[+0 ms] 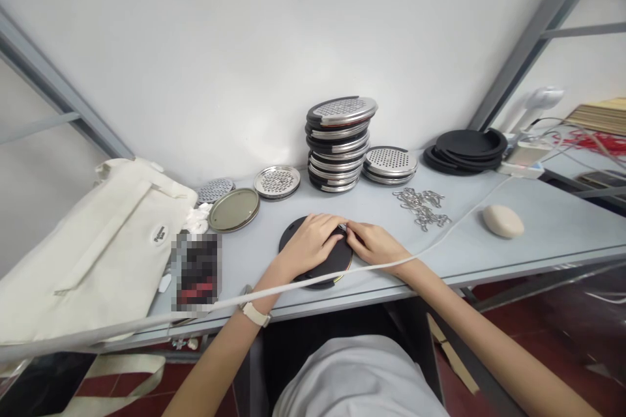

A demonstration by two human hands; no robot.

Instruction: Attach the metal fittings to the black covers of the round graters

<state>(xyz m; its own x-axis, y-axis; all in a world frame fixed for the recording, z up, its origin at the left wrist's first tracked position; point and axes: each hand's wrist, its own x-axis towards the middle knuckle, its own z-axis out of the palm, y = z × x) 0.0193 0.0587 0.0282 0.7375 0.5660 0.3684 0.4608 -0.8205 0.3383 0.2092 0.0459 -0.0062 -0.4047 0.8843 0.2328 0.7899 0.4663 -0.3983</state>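
A round black disc [327, 262] lies on the table in front of me, with a thin gold-coloured line at its right edge. My left hand [313, 244] rests over its upper part, fingers together and thumb bent, holding the disc. My right hand [374, 244] is closed at the disc's upper right edge, fingertips pinched close to the left fingertips. A small shiny bit shows between the hands, but the fingers hide most of it. To the right lies a loose pile of small metal clips [421, 207].
Behind stands a tall stack of black-rimmed round metal graters [340, 143], beside a shorter grater stack [390, 166]. Black discs [464, 151] are piled at right, near a pale rounded object [503, 221]. A white cable [293, 285] crosses before me. A cream bag [98, 254] occupies the left.
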